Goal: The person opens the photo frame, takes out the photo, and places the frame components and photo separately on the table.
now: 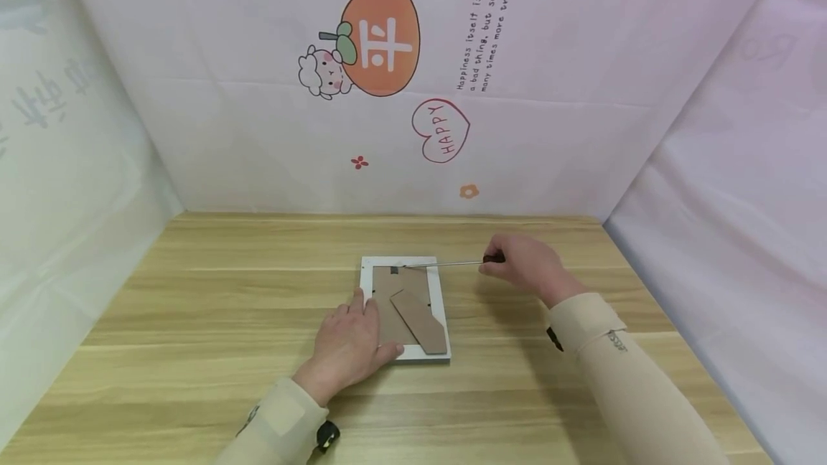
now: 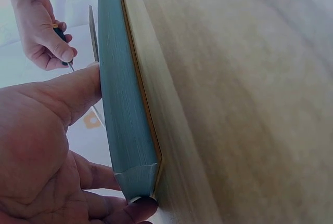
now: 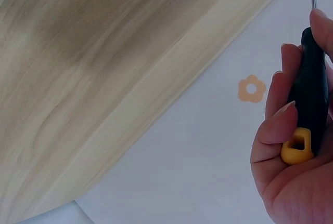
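A white picture frame [image 1: 366, 278] lies back side up on the table, its brown backing board [image 1: 385, 318] facing me. A cardboard stand leg [image 1: 421, 323] slants across the board. My left hand [image 1: 349, 343] holds the frame's lower left corner, thumb at the bottom border, fingers along the left side. My right hand [image 1: 526, 264] grips a screwdriver [image 3: 312, 83] with a dark handle and yellow end. Its thin shaft [image 1: 449, 264] reaches left over the frame's top border, with the tip by a small dark tab [image 1: 394, 270]. Whether the tip touches anything is too small to tell.
The wood-grain table [image 1: 194, 350] extends around the frame. Behind it stands a white printed cloth backdrop [image 1: 258, 149], and pale cloth walls [image 1: 743, 185] close off both sides.
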A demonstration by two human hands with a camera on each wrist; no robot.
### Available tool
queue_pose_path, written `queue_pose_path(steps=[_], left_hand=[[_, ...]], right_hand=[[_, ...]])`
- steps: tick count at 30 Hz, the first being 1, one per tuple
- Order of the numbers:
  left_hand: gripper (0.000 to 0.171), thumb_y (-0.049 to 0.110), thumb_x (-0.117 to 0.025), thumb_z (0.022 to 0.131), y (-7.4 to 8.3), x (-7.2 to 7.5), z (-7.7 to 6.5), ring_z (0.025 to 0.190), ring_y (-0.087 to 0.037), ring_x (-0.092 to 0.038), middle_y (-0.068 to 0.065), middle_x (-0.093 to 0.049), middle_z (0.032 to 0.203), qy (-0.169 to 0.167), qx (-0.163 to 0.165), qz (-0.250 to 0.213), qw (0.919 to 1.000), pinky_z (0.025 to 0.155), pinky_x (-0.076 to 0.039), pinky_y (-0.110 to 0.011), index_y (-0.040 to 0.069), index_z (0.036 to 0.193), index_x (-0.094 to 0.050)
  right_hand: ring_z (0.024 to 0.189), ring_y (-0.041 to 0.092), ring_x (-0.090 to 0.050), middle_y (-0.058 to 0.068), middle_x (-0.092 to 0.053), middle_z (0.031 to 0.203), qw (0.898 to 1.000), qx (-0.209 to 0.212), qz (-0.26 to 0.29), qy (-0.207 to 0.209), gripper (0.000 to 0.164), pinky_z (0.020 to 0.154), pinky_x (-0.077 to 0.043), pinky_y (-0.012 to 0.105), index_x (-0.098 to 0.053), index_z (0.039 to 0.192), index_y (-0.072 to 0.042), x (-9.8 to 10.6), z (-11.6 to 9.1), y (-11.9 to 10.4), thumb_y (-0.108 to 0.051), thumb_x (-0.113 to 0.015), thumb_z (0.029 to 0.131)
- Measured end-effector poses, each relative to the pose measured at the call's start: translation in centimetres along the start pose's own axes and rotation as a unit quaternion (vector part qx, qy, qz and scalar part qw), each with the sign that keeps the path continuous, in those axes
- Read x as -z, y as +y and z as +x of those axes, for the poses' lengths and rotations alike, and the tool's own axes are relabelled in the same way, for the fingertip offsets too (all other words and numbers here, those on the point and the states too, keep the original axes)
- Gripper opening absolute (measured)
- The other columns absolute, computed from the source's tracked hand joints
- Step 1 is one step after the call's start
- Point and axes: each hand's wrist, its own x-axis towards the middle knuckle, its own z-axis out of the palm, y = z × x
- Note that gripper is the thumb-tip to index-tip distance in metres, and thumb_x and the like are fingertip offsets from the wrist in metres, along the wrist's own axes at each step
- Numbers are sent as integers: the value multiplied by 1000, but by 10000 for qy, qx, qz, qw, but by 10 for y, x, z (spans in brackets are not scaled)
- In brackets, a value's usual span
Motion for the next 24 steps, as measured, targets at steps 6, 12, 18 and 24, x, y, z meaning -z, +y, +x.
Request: queue_pose_path(steps=[6, 12, 18, 24], left_hand=[[94, 63, -71, 90, 0, 0, -1, 133, -49, -54, -36, -39, 158, -13, 15, -38, 10000, 108, -47, -58, -9, 145, -51], [95, 64, -71, 89, -1, 0, 0, 132, -49, -54, -35, -39, 158, -21, 21, 16, 10000, 107, -47, -58, -9, 146, -50], [95, 64, -71, 89, -2, 0, 0, 131, -49, -55, -36, -39, 158, -10, 11, 16, 10000, 106, -48, -58, -9, 146, -50], [94, 63, -71, 90, -2, 0, 0, 132, -50, -54, -36, -38, 158, -39, 1, -44, 10000, 108, -47, -58, -9, 146, -50]], right_hand=[[80, 13, -62, -5, -72, 94, 9999, 104, -27, 73, 20, 75, -54, 39, -71, 100, -19, -2, -2, -1, -37, -77, 94], [81, 13, -64, -5, -73, 95, 9998, 94, -120, 127, 20, 74, -55, 39, -73, 102, -21, -1, -3, -3, -39, -76, 95], [73, 10, -62, -9, -72, 87, 9977, 223, -482, 431, 17, 62, -51, 34, -74, 97, -25, 4, -1, -10, -42, -76, 94], [67, 8, -59, -11, -71, 81, 9942, 394, -921, 386, 18, 55, -47, 31, -76, 96, -24, 14, 6, -18, -42, -75, 95]])
